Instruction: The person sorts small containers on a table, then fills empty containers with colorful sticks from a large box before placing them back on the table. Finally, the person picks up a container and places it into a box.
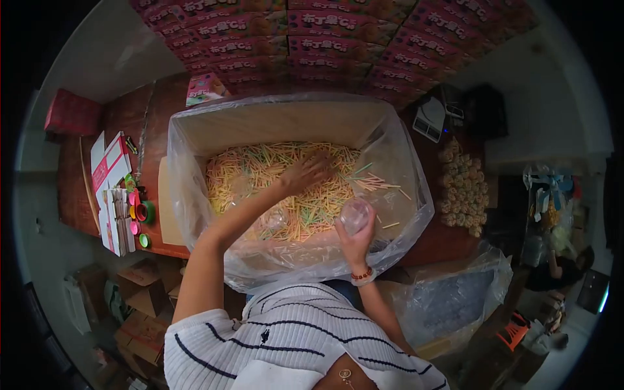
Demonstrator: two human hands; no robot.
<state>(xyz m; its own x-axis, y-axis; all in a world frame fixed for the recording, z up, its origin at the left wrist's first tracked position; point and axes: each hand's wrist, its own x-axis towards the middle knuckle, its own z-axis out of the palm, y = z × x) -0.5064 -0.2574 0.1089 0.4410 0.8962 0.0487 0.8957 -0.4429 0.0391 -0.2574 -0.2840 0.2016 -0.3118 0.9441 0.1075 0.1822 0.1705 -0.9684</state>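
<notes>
A large box lined with clear plastic (273, 120) holds a heap of thin pastel candy-like sticks (318, 211) in yellow, pink and green. My left hand (309, 174) lies over the upper middle of the heap, fingers stretched out and touching the sticks. At the box's right side, my right hand (357, 244) grips a clear plastic jar (355, 216), its round end facing up. Whether anything is inside that jar I cannot make out. Another clear jar (273, 220) rests among the sticks below my left forearm. Some loose sticks (376, 182) lie fanned out on the liner at right.
Pink printed cartons (331, 47) are stacked behind the box. To the left are colourful round lids (144, 211) and flat cardboard pieces (112, 170). On the right stand a white scale (429, 119) and a group of small wrapped bundles (463, 188). Another person (560, 270) is far right.
</notes>
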